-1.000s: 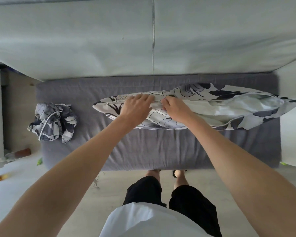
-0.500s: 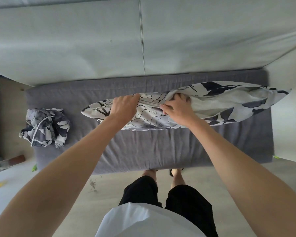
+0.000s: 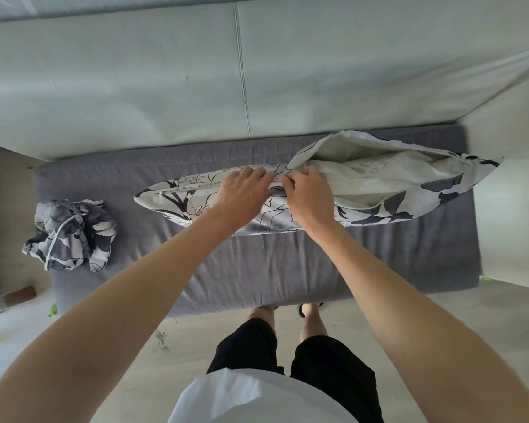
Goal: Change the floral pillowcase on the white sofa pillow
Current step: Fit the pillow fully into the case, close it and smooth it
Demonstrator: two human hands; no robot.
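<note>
Pillowcase job, mid-zip by the look of it. Nearest the camera: both forearms reach out over the grey seat cushion of the sofa. Left hand sits on the zipped part of the floral pillowcase, fingers curled down onto the seam; looks like it pins or pinches the fabric there, exact grip hidden under the knuckles. Right hand is just beside it, almost touching, fingers curled at the point where the opening starts; probably pinching the zip pull, but the pull itself isn't visible, so can't confirm.

Pillow lies lengthwise across the cushion. Left half closed, right half gaping: white pillow exposed, upper flap of the case folded back toward the backrest.

Off to the left, well apart, a crumpled floral case sits at the cushion edge; likely the old one. Beyond everything, pale sofa backrest.

Risks from here:
- Insert bulges at the opening, so the zip could bite the white fabric and jam.
- Folded-back flap isn't aligned with the lower edge; pulling now may skew the teeth or snag.
- If the left hand's anchor slips, the case bunches instead of closing.

Judgement: flatten the flap and tuck the insert before pulling on.
</note>
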